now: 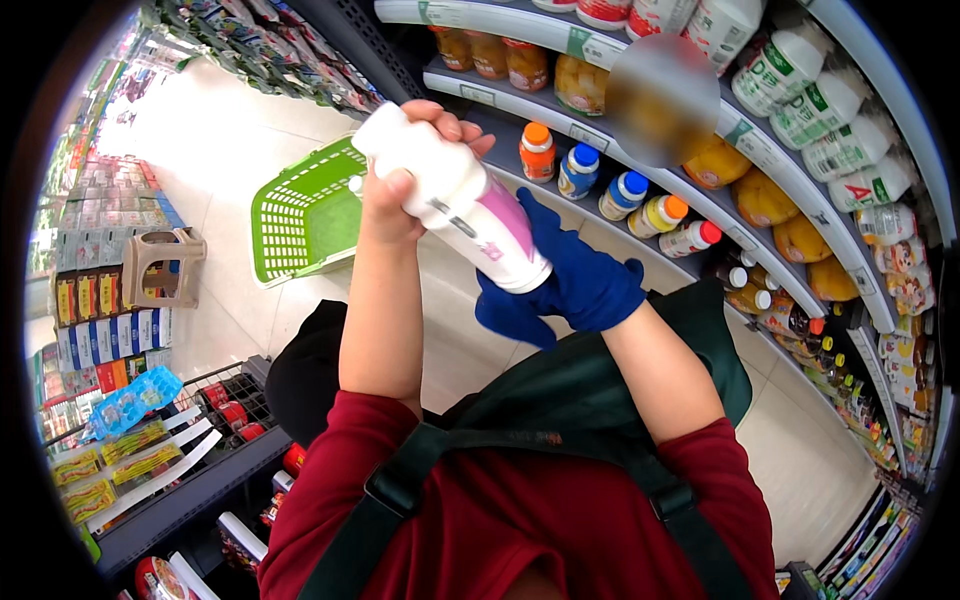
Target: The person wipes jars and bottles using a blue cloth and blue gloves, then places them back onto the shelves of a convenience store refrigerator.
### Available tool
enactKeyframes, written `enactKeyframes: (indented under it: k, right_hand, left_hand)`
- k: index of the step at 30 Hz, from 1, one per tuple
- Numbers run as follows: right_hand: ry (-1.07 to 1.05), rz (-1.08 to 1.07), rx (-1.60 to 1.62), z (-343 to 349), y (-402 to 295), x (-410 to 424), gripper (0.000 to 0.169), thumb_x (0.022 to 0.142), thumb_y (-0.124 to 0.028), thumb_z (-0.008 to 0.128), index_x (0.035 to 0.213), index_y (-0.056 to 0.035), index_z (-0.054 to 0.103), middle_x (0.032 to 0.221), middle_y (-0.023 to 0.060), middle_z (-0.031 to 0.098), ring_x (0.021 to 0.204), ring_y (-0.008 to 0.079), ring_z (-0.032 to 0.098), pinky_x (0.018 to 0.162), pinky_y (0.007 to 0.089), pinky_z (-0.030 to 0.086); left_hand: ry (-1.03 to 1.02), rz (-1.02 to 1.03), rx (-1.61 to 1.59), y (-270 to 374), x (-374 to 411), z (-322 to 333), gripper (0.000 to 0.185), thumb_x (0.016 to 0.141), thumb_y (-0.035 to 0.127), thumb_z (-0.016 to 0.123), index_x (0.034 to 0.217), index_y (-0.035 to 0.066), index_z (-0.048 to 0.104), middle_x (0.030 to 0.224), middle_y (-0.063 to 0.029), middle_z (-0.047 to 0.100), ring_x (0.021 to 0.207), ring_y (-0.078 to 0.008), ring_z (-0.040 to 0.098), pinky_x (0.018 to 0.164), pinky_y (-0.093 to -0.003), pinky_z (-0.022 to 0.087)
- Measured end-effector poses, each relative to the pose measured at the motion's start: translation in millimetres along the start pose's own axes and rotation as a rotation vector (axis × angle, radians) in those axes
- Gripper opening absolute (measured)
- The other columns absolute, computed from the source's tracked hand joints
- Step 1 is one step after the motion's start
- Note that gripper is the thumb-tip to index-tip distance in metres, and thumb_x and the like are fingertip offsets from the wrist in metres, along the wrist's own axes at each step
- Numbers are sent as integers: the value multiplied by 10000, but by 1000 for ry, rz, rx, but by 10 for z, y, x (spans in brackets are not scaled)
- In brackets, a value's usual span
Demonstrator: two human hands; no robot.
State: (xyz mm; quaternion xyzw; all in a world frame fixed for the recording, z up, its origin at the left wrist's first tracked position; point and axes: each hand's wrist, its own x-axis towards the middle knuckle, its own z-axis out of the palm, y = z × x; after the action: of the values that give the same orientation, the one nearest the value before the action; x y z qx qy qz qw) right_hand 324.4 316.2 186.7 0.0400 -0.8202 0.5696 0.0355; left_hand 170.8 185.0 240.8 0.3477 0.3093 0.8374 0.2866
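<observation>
My bare left hand (pixel 397 199) grips a white plastic bottle (pixel 450 187) near its capped end, with the thumb on the near side. The bottle is tilted, its base pointing down to the right; it has a pink panel and dark writing. My right hand (pixel 577 277), covered in blue fabric that looks like a glove, cups the bottle's lower end. Its fingers are partly hidden behind the bottle. Beyond my left forearm a green plastic shopping basket (pixel 300 217) stands on the floor, with a small white item partly visible at its right side.
Ahead, a shelf unit (pixel 517 97) carries jars of fruit, white bottles and a lower row of small bottles with coloured caps (pixel 577 171). A beige plastic stool (pixel 163 266) stands at left beside stacked boxes. A wire rack (pixel 232 405) and shelving lie close at lower left.
</observation>
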Motion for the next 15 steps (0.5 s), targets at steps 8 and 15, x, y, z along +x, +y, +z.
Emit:
enactKeyframes:
  k: [8,15]
  right_hand:
    - [141,90,64,36,377,93,551,813,-308,710,1222,-31,465,1186,158,578,1093,270,570,907,329,447]
    - [320,229,611,110,312,72,182,877,-149,591,993,-63,481,916,78,521,849,224,538,793,319,459]
  left_hand:
    - [-212,-29,670,50,-78,352,576,594,103,849,1092,59,563,1023,-109,618,1047,-284,576,901,-426,458]
    - [-53,-98,791,139,-192,398,549,636,102,827,1110,46,557,1067,-88,619,1044,-236,579,917,-382,453]
